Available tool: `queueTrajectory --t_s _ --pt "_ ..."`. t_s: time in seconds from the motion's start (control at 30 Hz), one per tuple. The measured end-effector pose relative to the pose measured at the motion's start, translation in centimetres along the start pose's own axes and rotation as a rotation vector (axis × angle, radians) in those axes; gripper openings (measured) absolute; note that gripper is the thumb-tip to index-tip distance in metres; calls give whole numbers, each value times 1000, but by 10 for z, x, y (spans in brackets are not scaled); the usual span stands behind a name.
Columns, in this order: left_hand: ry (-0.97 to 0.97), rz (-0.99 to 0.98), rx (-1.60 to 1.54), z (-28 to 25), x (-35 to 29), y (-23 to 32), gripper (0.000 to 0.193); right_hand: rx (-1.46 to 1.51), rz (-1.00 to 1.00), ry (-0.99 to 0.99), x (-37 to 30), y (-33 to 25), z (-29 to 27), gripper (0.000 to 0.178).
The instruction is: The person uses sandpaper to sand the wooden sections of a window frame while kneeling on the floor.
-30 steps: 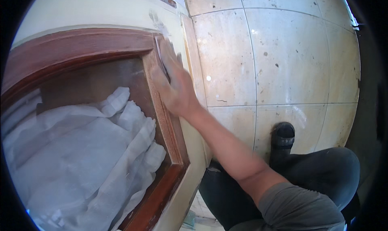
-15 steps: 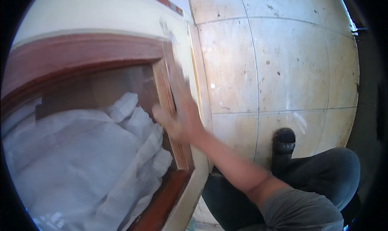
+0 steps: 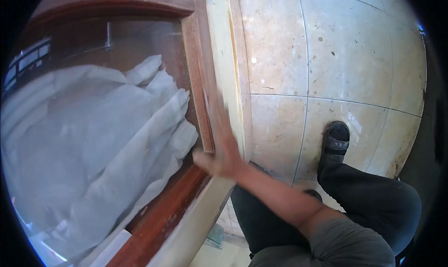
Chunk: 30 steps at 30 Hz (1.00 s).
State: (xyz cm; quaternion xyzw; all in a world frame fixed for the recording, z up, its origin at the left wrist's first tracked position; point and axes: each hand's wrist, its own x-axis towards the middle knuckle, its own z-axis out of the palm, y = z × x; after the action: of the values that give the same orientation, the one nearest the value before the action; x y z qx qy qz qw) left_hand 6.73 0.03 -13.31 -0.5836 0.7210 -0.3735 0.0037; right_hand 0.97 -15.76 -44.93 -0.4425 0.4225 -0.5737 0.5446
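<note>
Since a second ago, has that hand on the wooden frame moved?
Yes. The right hand has slid down the wooden frame, from near its upper corner toward the lower corner, close beside the white cloth behind the glass.

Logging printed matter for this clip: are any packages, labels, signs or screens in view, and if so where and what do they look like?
None in view: no package, label, sign or screen.
Only a red-brown wooden window frame with a white curtain behind the glass, pale floor tiles, and a blurred hand on the frame.
</note>
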Motion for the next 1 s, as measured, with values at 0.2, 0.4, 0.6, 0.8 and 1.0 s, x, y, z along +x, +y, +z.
queueTrajectory --t_s 0.2,0.4,0.6,0.8,1.0 --pt "82 50 -121 -42 -26 -14 61 -108 -23 -65 -20 -14 -15 114" --pt "45 135 -140 -62 -27 -23 63 -128 41 -168 -88 -13 -1 118" --pt "29 89 -134 -52 -24 -9 59 -73 -18 -120 -122 -8 -1 124" --pt "40 75 -63 -47 -38 -2 63 -150 22 -123 -129 13 -7 129" --pt "-16 -6 -9 -54 -23 12 61 -185 50 -179 -114 3 -15 132"
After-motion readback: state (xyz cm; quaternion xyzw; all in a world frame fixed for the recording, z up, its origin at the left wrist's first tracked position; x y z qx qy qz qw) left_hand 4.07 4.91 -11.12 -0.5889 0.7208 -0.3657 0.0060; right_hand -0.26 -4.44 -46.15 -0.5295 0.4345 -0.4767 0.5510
